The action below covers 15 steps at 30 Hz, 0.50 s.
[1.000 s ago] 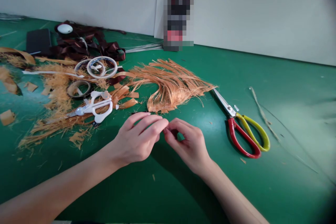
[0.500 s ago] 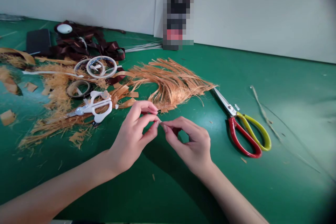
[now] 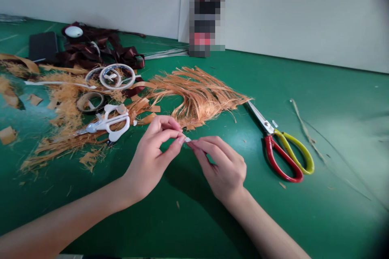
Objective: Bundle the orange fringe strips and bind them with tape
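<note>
green table (image 3: 334, 89): plain top, littered with offcuts at the left.
orange fibre bundle (image 3: 197, 95): fanned strands, lying just beyond the hands.
red-and-yellow scissors (image 3: 282, 149): flat on the table, apart from the right hand.
left hand (image 3: 152, 158): thumb and forefinger pinched on the scrap's left end.
right hand (image 3: 225, 166): fingertips pinched on its right end.
white scrap (image 3: 187, 140): tiny pale sliver, held above the table between both hands; finer detail too small to tell.

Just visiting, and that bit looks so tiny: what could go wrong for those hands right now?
The white scrap, pinched only by the fingertips of the left hand and right hand, could slip and vanish among the orange strips just behind. The red-and-yellow scissors lie close to the right hand; a careless sweep might catch them.
</note>
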Motion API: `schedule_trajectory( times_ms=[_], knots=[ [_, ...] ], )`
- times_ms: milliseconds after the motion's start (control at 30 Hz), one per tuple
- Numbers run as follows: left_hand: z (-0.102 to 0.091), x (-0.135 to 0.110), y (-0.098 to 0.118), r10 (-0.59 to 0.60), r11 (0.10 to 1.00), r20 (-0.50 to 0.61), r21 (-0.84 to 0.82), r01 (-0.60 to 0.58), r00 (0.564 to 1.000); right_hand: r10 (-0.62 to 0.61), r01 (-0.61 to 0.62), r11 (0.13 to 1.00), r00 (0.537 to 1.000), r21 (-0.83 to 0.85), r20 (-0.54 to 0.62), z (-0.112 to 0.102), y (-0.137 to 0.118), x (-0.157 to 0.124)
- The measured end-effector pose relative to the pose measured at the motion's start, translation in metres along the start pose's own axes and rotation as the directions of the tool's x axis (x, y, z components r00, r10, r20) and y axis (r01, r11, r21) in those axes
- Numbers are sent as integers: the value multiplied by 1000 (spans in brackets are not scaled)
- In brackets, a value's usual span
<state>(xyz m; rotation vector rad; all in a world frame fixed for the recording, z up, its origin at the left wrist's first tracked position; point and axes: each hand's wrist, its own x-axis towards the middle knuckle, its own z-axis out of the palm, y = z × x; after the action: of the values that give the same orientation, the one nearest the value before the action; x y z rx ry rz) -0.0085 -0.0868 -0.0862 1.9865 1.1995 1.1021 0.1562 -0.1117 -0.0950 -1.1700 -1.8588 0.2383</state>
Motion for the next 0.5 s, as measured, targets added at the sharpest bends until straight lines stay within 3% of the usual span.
schedule_trajectory(
  times_ms=[100,233,367,500],
  knots=[
    [1,-2,0,36,998,-32,54,-34,999,-63,65,995,998,-79,29,-1,-1,-1],
    [2,-4,1,221,949,-99,250,-191,970,6,-10,999,998,54,63,0,-4,2],
    [-1,-2,0,476,773,-80,514,-373,876,170,-175,966,985,190,41,1,-11,5],
    [-2,0,-2,615,668,-51,565,-485,787,285,-294,909,956,295,74,0,-14,7]
  ],
)
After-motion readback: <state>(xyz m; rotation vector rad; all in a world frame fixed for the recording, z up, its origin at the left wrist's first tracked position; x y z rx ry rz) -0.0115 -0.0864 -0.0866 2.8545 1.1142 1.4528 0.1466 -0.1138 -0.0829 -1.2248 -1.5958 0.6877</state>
